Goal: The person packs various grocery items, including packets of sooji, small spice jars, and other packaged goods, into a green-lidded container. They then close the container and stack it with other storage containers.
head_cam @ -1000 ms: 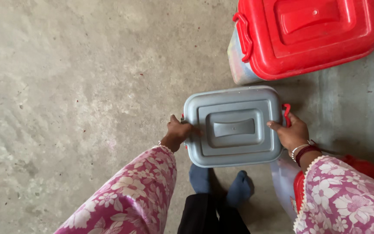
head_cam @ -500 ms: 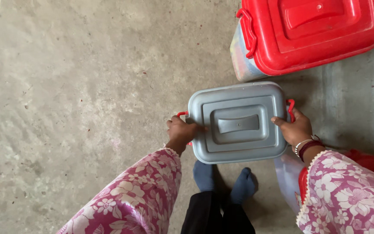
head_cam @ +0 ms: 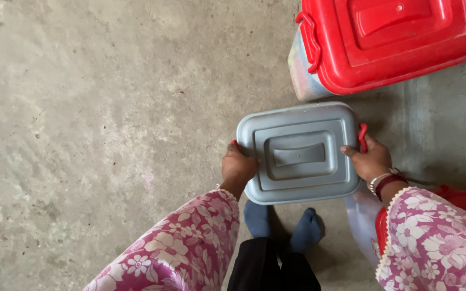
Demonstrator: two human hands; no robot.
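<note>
- Floor [head_cam: 98, 108]: bare concrete, mottled and stained, spread out well left of the left grip; nothing is seen lying on it there.
- Left hand [head_cam: 238, 167]: closed round the left short edge of the grey box [head_cam: 299, 153], fingers curled under the rim, knuckles outward. A sliver of red shows just above the hand, probably a side clasp [head_cam: 234, 143]. The hold is set at the end, likely so the weight is shared with the other hand.
- Grey box: held level between the two grips, lid up, a raised rectangular panel with a moulded grip at its centre. It is carried clear of the floor, above the feet; whether it touches anything below cannot be told.
- Feet [head_cam: 284, 229]: in blue socks, directly beneath the box, between the two grips.
- Right hand [head_cam: 370, 160]: closed on the opposite short edge, thumb laid on the lid, fingers wrapped under beside the red clasp [head_cam: 362, 137]. Bangles are worn at the wrist. Opposed grips keep the box from tipping.
- Red-lidded bin [head_cam: 389, 40]: larger, standing on the floor just beyond the right grip, near the box but apart from it, lid clasped.
- Another red-lidded container [head_cam: 370, 234]: partly hidden under the right sleeve, below the right grip.
</note>
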